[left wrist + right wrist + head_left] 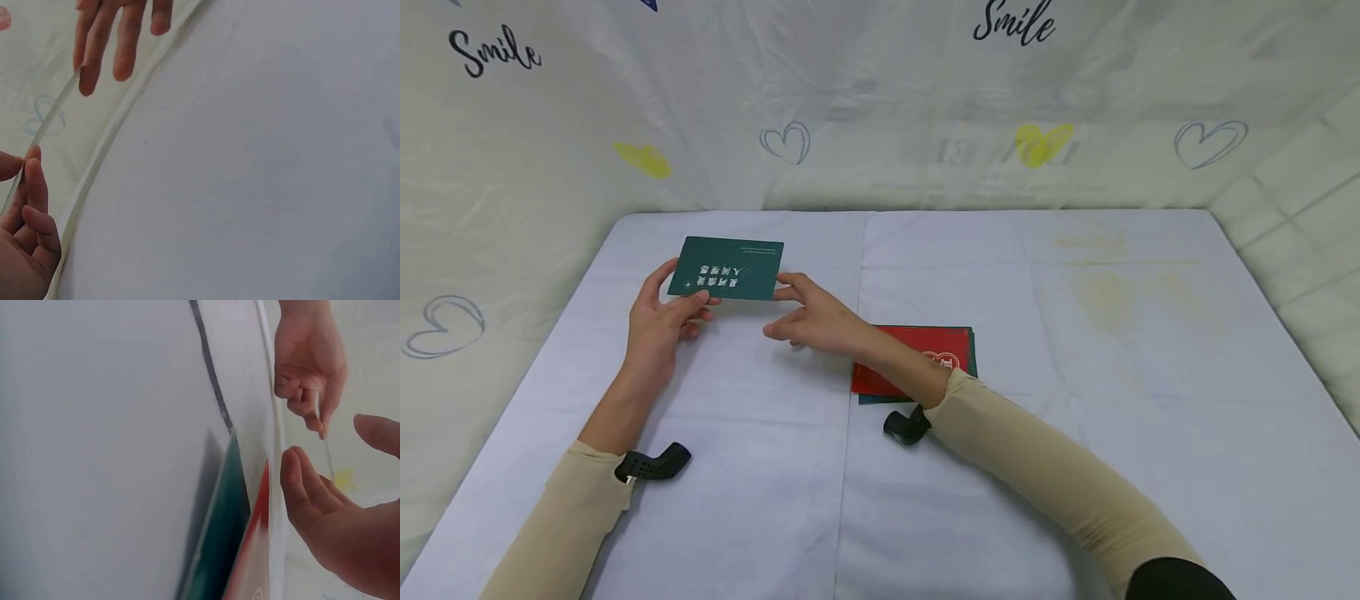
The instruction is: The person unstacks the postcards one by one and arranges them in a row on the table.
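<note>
A dark green card with white lettering, upside down in the head view, is held up over the left part of the table. My left hand pinches it near its lower left corner, thumb on the printed face. My right hand is at the card's right edge, fingers extended and fingertips right at that edge, its thumb spread away. From the left wrist, the card appears edge-on as a thin, pale strip between both hands.
Beneath my right forearm lies a red card with a white emblem, on top of a dark green one. A white cloth with a crease covers the table. Behind rises a pale curtain with hearts and lettering.
</note>
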Motion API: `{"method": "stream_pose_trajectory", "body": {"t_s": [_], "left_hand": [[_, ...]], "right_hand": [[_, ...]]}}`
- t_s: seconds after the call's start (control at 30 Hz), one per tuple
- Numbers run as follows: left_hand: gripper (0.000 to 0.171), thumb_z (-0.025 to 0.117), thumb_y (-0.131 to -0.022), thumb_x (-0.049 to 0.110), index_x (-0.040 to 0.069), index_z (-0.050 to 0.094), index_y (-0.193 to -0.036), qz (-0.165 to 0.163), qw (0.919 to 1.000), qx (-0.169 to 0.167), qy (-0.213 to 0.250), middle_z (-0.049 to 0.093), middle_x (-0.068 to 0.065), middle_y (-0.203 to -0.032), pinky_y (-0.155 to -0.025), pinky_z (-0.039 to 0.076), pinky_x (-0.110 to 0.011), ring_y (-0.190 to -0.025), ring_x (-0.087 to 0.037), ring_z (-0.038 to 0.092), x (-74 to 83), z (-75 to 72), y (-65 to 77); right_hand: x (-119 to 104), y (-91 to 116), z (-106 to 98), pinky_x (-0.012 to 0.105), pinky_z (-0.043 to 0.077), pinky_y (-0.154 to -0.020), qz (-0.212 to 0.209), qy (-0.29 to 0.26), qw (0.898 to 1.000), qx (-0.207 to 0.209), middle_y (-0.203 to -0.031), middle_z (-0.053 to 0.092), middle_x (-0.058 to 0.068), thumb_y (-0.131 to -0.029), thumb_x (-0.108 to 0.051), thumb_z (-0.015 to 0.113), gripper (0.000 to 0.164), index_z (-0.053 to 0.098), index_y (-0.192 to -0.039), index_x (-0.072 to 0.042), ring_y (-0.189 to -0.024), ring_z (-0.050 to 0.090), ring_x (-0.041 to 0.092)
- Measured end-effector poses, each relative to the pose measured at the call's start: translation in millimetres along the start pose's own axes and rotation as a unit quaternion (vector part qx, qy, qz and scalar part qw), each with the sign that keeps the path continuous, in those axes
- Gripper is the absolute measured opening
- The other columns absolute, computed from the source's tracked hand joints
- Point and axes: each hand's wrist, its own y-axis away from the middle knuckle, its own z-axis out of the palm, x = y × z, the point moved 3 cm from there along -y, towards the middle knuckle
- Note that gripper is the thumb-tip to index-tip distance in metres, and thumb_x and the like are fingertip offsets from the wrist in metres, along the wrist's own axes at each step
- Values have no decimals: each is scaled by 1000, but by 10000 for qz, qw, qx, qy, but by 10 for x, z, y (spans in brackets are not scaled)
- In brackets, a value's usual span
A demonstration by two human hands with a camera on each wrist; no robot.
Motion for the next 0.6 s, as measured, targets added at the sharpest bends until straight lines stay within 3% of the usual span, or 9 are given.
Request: {"method": "stream_pose_trajectory", "body": {"t_s": [0.4,0.6], "left_hand": [[78,70,-100,20,24,25,-163,-219,9988,415,-119,79,14,-84,-58,44,-18,-70,-5,68,-1,-93,15],[77,69,-101,22,25,25,-164,-361,9975,586,-140,79,15,-85,-58,45,-18,-72,-6,68,-8,-155,23]], "right_hand": [[-7,-76,83,39,61,-96,32,-68,10000,-46,-162,45,6,-99,-21,71,82,22,-164,-15,-123,69,22],[-9,-124,152,33,61,-93,55,-109,9999,-20,-163,44,4,-98,-24,73,82,24,-163,-15,-120,69,18]]}}
